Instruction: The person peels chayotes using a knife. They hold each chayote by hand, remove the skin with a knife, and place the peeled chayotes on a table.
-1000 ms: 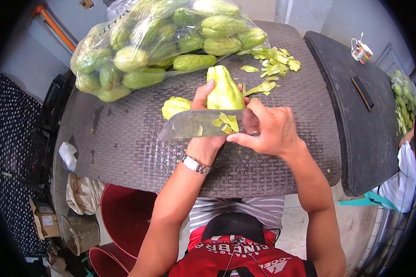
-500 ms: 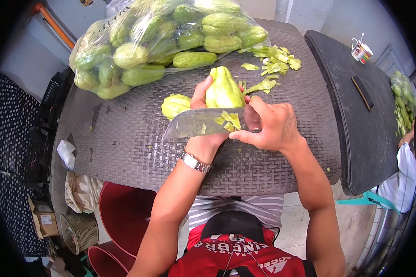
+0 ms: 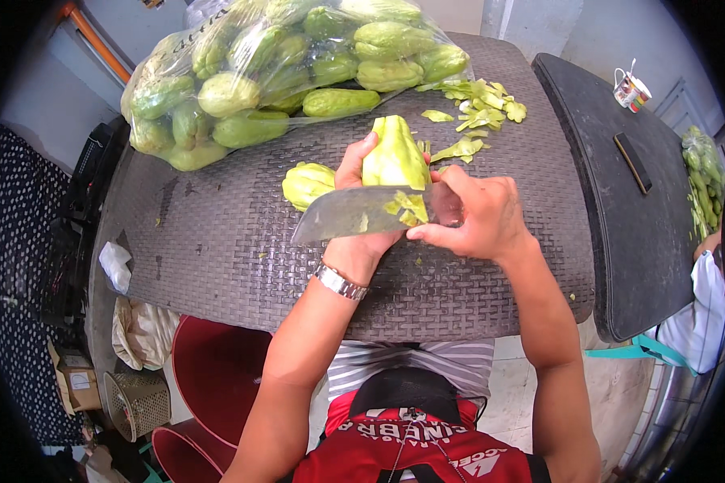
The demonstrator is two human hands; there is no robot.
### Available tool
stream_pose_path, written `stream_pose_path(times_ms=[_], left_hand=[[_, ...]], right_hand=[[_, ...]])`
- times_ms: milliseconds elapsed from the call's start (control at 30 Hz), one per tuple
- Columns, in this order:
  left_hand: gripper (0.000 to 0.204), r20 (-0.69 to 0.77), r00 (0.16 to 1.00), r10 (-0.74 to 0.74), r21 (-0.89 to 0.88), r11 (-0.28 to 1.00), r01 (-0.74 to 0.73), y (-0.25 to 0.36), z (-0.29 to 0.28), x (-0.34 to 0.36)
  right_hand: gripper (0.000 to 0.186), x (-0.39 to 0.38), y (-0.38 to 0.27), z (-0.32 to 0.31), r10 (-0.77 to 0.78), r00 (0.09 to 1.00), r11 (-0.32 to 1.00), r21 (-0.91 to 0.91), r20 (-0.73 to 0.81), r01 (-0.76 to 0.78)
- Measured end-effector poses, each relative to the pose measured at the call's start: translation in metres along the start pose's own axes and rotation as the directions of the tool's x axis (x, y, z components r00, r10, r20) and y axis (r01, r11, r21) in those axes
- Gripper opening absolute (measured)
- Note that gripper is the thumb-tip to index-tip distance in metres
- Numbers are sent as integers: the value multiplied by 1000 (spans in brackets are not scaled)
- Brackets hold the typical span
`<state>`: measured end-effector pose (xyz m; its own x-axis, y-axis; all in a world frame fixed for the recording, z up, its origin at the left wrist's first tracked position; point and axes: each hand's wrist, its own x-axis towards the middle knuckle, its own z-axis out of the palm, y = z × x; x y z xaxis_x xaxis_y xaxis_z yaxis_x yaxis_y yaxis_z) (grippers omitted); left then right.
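One pale-green chayote (image 3: 395, 154) I hold in the left hand (image 3: 370, 244) above the table (image 3: 225, 249), around its middle, long axis running near to far, narrow end toward the far edge; with the right hand (image 3: 482, 213) I clasp a knife (image 3: 342, 216), tip toward the left edge.

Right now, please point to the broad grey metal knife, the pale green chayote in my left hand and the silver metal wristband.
Knife (image 3: 342, 214), head view: middle of the blade.
Chayote (image 3: 395, 154), head view: visible middle.
Wristband (image 3: 341, 282), head view: outer surface.
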<state>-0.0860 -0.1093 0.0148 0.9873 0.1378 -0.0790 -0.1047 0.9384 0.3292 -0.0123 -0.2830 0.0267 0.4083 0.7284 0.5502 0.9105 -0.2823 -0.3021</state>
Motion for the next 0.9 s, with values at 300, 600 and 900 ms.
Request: stream_pose_path(times_ms=[300,600,900], left_hand=[[53,68,997,-37,111,993,30,7,-3,-4],[51,55,998,7,150,989,-15,6,5,-4],[50,43,999,-20,174,985,12,2,10,-2]], right_hand=[[61,4,9,-16,-39,997,995,99,59,33],[58,5,13,-18,5,999,992,125,35,-10],[56,7,12,-24,32,998,988,152,49,-39]])
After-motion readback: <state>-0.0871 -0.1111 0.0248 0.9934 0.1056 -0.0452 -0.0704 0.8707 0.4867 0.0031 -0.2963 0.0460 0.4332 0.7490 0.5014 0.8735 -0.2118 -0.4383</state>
